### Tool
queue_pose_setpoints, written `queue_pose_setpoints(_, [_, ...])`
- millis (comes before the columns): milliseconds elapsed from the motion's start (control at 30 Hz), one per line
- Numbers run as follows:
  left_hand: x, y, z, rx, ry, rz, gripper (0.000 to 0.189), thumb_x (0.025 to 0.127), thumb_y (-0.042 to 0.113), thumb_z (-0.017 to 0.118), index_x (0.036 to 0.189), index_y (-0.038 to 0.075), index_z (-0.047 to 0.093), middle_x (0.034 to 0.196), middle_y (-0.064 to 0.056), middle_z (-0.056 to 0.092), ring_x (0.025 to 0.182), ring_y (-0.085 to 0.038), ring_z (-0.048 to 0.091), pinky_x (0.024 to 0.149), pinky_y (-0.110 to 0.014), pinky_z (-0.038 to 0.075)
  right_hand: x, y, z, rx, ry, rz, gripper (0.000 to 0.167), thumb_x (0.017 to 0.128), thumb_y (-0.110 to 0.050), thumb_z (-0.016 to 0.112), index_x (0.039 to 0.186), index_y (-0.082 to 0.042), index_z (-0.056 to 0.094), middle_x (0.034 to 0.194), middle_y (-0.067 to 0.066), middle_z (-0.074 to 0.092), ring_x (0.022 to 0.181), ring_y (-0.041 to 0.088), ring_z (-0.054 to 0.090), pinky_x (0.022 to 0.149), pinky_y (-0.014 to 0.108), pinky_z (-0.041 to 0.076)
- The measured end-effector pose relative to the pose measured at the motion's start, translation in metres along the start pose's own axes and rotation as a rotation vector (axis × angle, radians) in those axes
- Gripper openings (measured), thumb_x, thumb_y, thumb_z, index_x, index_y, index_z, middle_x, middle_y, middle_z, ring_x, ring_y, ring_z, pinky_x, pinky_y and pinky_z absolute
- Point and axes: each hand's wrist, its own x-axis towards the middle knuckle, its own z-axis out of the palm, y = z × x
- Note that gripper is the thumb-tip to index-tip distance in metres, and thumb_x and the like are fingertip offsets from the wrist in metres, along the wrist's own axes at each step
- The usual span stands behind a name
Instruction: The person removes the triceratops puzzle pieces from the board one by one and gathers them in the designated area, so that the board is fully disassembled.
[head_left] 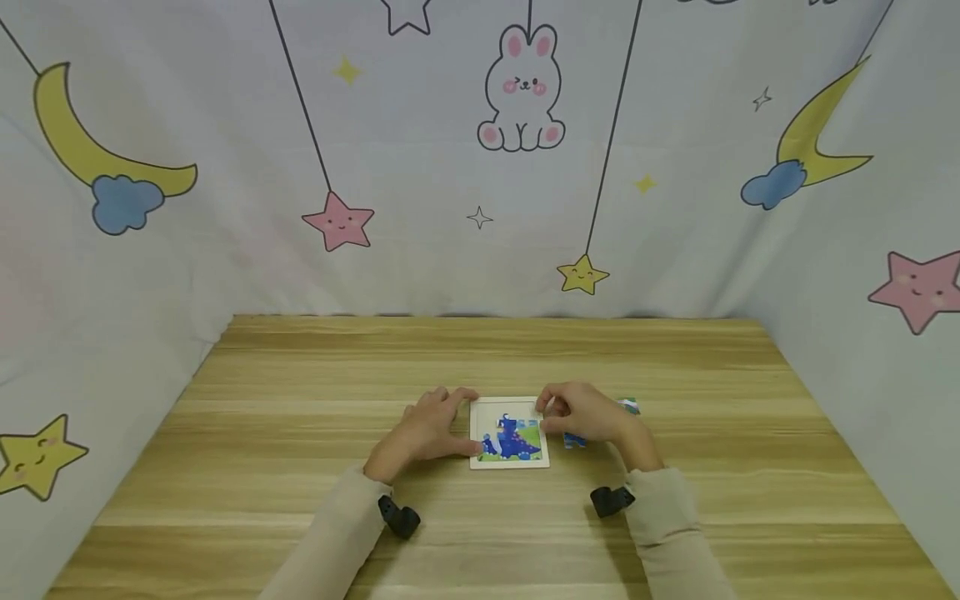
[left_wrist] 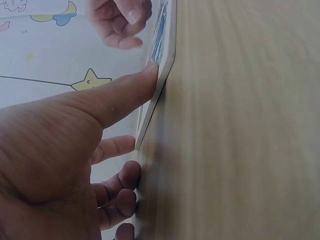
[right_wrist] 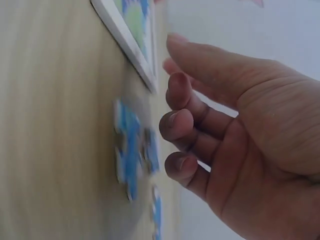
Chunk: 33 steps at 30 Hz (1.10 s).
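A small square puzzle board (head_left: pixel 510 466) with a pale raised rim lies flat on the table. Joined pieces showing a blue dinosaur (head_left: pixel 516 442) fill its lower part; the upper part shows bare backing. My left hand (head_left: pixel 431 427) steadies the left side, its thumb on the rim low down and its index finger at the upper corner. Over the right edge hovers my right hand (head_left: pixel 588 414), thumb and fingers slightly bent and apart, with nothing seen between them. Beneath and beside it lie loose blue jigsaw pieces (right_wrist: pixel 131 142), partly hidden in the head view.
Another loose piece with green and white (head_left: pixel 630 407) lies right of the right hand. The wood-grain table (head_left: pixel 300 375) is bounded at the back and sides by a white cloth (head_left: pixel 420 275) printed with stars, moons and a rabbit. Each wrist wears a small black camera (head_left: pixel 400 518).
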Motion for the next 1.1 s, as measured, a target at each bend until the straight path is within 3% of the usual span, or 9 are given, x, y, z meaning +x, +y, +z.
queue_pose_setpoints(167, [-0.001, 0.000, 0.000, 0.001, -0.001, 0.001, 0.077, 0.080, 0.051, 0.081, 0.144, 0.024, 0.048, 0.121, -0.012, 0.055, 0.110, -0.032, 0.052, 0.092, -0.057, 0.039, 0.013, -0.019, 0.020, 0.008, -0.059, -0.010, 0.039, 0.091, -0.014, 0.074, 0.124, -0.001, 0.059, 0.074, -0.002, 0.056, 0.059, 0.010, 0.047, 0.056, 0.026, 0.040])
queue_pose_setpoints(333, [0.000, -0.001, 0.000, 0.001, 0.006, 0.015, 0.077, 0.080, 0.051, 0.081, 0.144, 0.023, 0.048, 0.115, -0.009, 0.055, 0.103, -0.029, 0.052, 0.090, -0.056, 0.040, 0.020, -0.027, 0.033, -0.040, -0.067, 0.011, 0.047, 0.087, -0.015, 0.080, 0.126, -0.003, 0.056, 0.077, 0.001, 0.052, 0.064, 0.011, 0.044, 0.060, 0.027, 0.037])
queue_pose_setpoints(533, [0.001, -0.001, 0.001, 0.004, -0.002, 0.011, 0.077, 0.080, 0.052, 0.081, 0.144, 0.023, 0.048, 0.117, -0.009, 0.054, 0.106, -0.029, 0.052, 0.091, -0.057, 0.039, 0.021, -0.029, 0.036, -0.087, -0.025, 0.024, 0.043, 0.086, -0.014, 0.081, 0.120, -0.007, 0.055, 0.088, 0.005, 0.050, 0.076, 0.016, 0.046, 0.069, 0.032, 0.039])
queue_pose_setpoints(700, [0.001, -0.001, 0.000, 0.013, -0.009, 0.009, 0.078, 0.080, 0.053, 0.080, 0.145, 0.023, 0.047, 0.120, -0.010, 0.054, 0.109, -0.030, 0.052, 0.092, -0.057, 0.039, 0.019, -0.028, 0.037, -0.109, 0.007, -0.013, 0.039, 0.087, -0.011, 0.078, 0.111, -0.010, 0.048, 0.098, 0.005, 0.046, 0.089, 0.019, 0.045, 0.078, 0.036, 0.040])
queue_pose_setpoints(900, [0.001, -0.001, 0.000, 0.021, -0.003, 0.008, 0.079, 0.079, 0.053, 0.081, 0.145, 0.023, 0.047, 0.118, -0.010, 0.055, 0.105, -0.029, 0.052, 0.090, -0.056, 0.040, 0.020, -0.023, 0.034, -0.055, -0.018, -0.104, 0.031, 0.092, -0.009, 0.073, 0.101, -0.009, 0.043, 0.089, 0.003, 0.045, 0.078, 0.015, 0.044, 0.070, 0.030, 0.039])
queue_pose_setpoints(1100, [0.001, 0.000, 0.000, 0.016, 0.004, 0.003, 0.079, 0.078, 0.052, 0.082, 0.144, 0.023, 0.048, 0.113, -0.008, 0.055, 0.101, -0.026, 0.052, 0.088, -0.053, 0.040, 0.012, -0.016, 0.016, 0.055, -0.050, -0.092, 0.012, 0.099, -0.012, 0.064, 0.098, -0.011, 0.053, 0.088, 0.000, 0.056, 0.075, 0.014, 0.053, 0.064, 0.028, 0.046])
